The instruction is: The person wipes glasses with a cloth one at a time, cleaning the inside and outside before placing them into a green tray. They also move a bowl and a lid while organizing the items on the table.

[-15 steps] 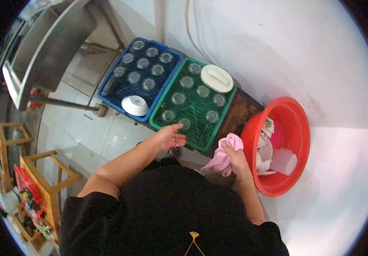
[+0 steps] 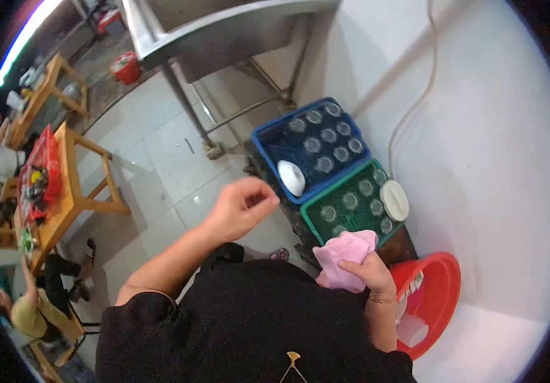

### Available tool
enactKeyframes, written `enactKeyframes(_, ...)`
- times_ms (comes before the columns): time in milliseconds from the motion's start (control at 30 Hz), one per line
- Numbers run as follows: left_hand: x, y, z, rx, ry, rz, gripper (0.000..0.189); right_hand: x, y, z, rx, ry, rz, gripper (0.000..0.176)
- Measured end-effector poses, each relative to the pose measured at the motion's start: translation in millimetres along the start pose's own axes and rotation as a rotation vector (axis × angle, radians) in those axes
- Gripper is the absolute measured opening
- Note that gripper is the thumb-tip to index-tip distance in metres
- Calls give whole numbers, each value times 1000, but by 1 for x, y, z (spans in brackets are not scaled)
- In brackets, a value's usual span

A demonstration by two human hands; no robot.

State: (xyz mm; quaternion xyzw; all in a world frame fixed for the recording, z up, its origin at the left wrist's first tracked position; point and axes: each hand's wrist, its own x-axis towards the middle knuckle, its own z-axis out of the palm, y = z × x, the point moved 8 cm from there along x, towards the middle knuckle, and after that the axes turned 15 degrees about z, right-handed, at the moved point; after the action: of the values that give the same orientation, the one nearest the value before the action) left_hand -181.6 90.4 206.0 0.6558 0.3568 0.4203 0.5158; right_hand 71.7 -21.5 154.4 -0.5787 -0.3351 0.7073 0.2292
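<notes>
My right hand (image 2: 370,274) grips a crumpled pink cloth (image 2: 345,258) in front of the green basket (image 2: 312,225). My left hand (image 2: 246,207) hangs over the floor, left of the baskets, fingers curled and thumb near the fingertips; nothing shows in it. Upside-down clear glasses stand in the green basket and in the blue basket (image 2: 268,150). A white bowl (image 2: 291,178) lies at the near left corner of the blue basket. On the right rim of the green basket rests a white oval lid (image 2: 395,200). The cloth hides part of the green basket.
A red tub (image 2: 444,287) with dishes and a translucent plastic container (image 2: 411,331) stands at the right, by the white wall. A steel sink (image 2: 236,38) on legs is ahead. Wooden tables (image 2: 74,172) and a person in a yellow top (image 2: 29,313) are at left.
The view has turned left, bringing more of the sink and a seated person into sight. My left hand has left the green basket's edge and its fingers have curled. My right hand keeps the cloth.
</notes>
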Motion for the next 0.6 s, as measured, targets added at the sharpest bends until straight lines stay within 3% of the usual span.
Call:
enactKeyframes(100, -12, 118, -99, 230, 194, 539, 5, 25, -15, 26, -111, 31, 45, 51)
enactKeyframes(167, -49, 182, -155, 382, 444, 760, 2, 49, -22, 50, -178, 56, 45, 50)
enactKeyframes(267, -115, 255, -214, 417, 659, 1128, 16, 77, -49, 114, -276, 0, 48, 50)
enactKeyframes(300, -138, 273, -231, 489, 560, 1299, 16, 88, -60, 144, -315, -72, 42, 51)
enactKeyframes(367, -170, 316, -251, 646, 230, 1282, 28, 120, -64, 186, -409, -138, -19, 52)
enactKeyframes(433, -188, 329, -243, 732, 41, 1071, 46, 140, -73, 228, -537, -216, -71, 53)
enactKeyframes(600, -213, 333, -270, 858, 60, 1034, 39, 184, -87, 294, -704, -279, -93, 50)
